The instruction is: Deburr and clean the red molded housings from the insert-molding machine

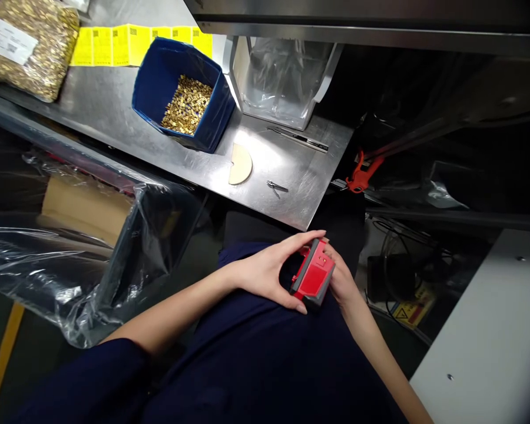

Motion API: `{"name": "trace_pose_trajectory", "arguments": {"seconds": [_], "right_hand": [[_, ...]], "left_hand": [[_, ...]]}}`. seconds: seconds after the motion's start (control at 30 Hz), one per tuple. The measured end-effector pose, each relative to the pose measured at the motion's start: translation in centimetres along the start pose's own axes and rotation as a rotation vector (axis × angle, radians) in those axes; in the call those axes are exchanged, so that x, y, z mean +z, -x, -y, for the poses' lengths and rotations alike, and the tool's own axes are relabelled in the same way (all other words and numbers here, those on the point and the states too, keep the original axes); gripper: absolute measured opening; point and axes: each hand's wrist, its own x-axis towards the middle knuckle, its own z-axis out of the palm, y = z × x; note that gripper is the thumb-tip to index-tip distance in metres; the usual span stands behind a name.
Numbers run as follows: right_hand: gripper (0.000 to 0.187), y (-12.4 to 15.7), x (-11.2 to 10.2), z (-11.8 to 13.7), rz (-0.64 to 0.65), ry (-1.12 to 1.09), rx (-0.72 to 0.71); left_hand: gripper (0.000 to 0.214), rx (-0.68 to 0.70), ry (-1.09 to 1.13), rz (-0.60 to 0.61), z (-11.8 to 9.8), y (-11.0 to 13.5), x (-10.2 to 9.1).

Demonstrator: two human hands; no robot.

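A small boxy device (315, 274), red with dark grey edges, is held over my lap in front of the bench's near corner. My left hand (269, 274) grips it from the left, thumb at its lower end and fingers at its upper end. On the far side, my right hand (341, 277) is closed against the device, its fingers partly hidden behind it. On the steel bench (287, 212) just beyond lie a nail clipper (277, 187), a half-round tan disc (241, 165) and a slim pen-like tool (298, 139).
A blue bin (221, 112) holds many small brass-coloured parts. Beside it are a lined white bin (274, 118), yellow labels (139, 44) and a bag of brass parts (30, 47). A plastic-lined crate (128, 247) stands left; an orange-handled tool (360, 174) hangs right.
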Motion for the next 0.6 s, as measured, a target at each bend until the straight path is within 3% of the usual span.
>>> {"name": "trace_pose_trajectory", "arguments": {"seconds": [0.1, 0.17, 0.33, 0.6], "right_hand": [[0.036, 0.8, 0.0, 0.7, -0.150, 0.082, -0.191], [0.038, 1.7, 0.1, 1.6, -0.170, 0.251, -0.297], [0.049, 3.8, 1.4, 4.2, 0.059, 0.597, -0.392], [0.019, 3.3, 2.6, 4.5, 0.133, 0.586, -0.404]], "left_hand": [[0.131, 0.009, -0.026, -0.153, -0.1, 0.2, 0.0], [0.131, 0.012, -0.053, -0.221, -0.1, 0.3, 0.0], [0.128, 0.025, -0.165, -0.327, 0.1, -0.2, 0.2], [0.119, 0.075, -0.343, -0.377, -0.2, -0.7, 0.7]]}}
